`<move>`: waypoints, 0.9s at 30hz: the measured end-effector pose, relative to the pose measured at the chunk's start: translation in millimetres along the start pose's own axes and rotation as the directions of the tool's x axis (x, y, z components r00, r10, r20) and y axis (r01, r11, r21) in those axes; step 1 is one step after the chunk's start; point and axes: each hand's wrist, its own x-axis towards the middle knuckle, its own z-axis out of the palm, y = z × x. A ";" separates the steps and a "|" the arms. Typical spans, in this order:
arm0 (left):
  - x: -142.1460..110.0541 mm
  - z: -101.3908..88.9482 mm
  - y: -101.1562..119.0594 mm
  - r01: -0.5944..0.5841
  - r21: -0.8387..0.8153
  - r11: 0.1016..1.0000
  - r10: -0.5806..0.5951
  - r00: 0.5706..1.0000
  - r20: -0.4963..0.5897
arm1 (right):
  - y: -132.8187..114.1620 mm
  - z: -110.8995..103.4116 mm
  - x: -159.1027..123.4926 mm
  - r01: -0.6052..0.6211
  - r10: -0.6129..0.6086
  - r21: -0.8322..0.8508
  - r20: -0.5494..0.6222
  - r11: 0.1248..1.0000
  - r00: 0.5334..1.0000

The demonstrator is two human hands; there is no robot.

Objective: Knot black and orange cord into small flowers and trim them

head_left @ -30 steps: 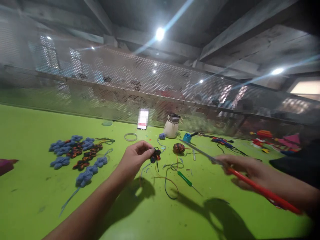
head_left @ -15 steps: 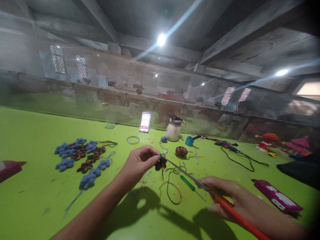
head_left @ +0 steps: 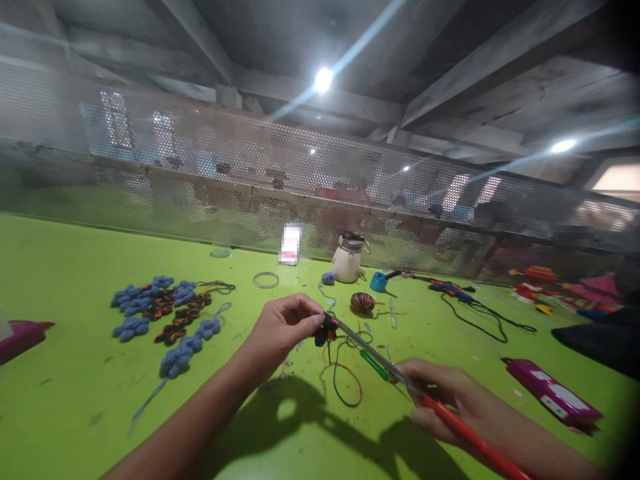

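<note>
My left hand [head_left: 280, 328] is pinched shut on a small knotted cord piece [head_left: 327, 329] in black, red and orange, held just above the green table [head_left: 90, 400]. My right hand [head_left: 445, 400] is closed round the red handles of long scissors [head_left: 400, 377]. Their blade tips reach the knotted piece at my left fingertips. Loose black and red cord ends [head_left: 345, 380] trail from the piece onto the table.
Finished blue and dark knotted pieces [head_left: 165, 313] lie at the left. Behind stand a white jar [head_left: 347, 259], a phone [head_left: 290, 244], a ring [head_left: 265, 279], a cord ball [head_left: 363, 303], a blue cup [head_left: 379, 282]. A green-handled tool [head_left: 374, 365], a pink case [head_left: 550, 392] and a perforated screen [head_left: 250, 180] are nearby.
My right hand has swung the scissors leftward and down from the right side, bringing the blade tips to the knotted piece. My left hand has stayed pinched on it. A pink case came into view.
</note>
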 end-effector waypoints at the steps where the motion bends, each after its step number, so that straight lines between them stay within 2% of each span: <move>1: 0.0 0.2 0.4 0.002 0.004 1.000 -0.002 1.000 -0.009 | 1.2 2.6 0.4 0.004 -0.004 0.010 -0.016 1.000 1.000; 7: 1.0 1.8 1.6 -0.005 -0.015 1.000 0.004 0.998 -0.070 | 3.6 9.8 1.7 -0.006 0.005 -0.071 -0.006 0.997 1.000; 10: 0.4 2.8 0.3 -0.016 -0.023 1.000 0.014 0.996 -0.084 | 5.9 11.4 2.7 -0.008 0.003 -0.108 -0.047 0.994 0.999; 14: -1.4 4.1 -1.1 -0.016 -0.048 0.999 0.014 0.999 -0.051 | 8.2 12.9 5.4 0.037 -0.044 -0.077 -0.087 0.996 0.995; 21: -3.6 6.2 -1.1 0.045 -0.074 0.996 -0.042 0.998 0.039 | -1.6 6.7 9.0 0.055 -0.056 -0.058 -0.017 0.997 0.998; 27: -3.2 8.0 -1.1 0.064 -0.062 0.996 -0.060 0.997 0.053 | -2.2 10.8 13.1 0.128 -0.130 -0.032 -0.066 0.991 0.989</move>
